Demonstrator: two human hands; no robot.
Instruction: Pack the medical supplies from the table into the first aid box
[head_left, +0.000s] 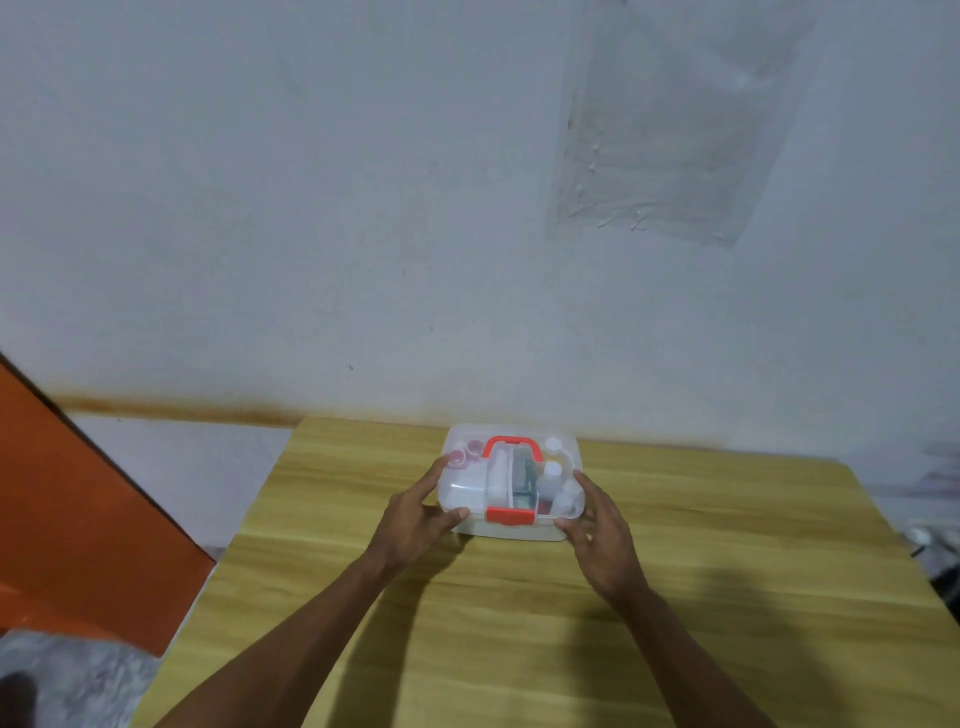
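A clear plastic first aid box (462, 493) with a red handle (511, 447) and a red front latch (510, 515) stands near the far edge of the wooden table (519, 623), its lid down. Through the lid I see white bottles (551, 475), pink-capped items (465, 452) and a dark pack (523, 475). My left hand (415, 519) grips the box's left front corner, thumb on the front rim. My right hand (602, 535) holds the right front corner with its fingers on the lid.
A white wall rises right behind the table. An orange panel (78, 519) leans at the left, over a grey floor (78, 675). Small objects lie beyond the table's right edge (924, 535).
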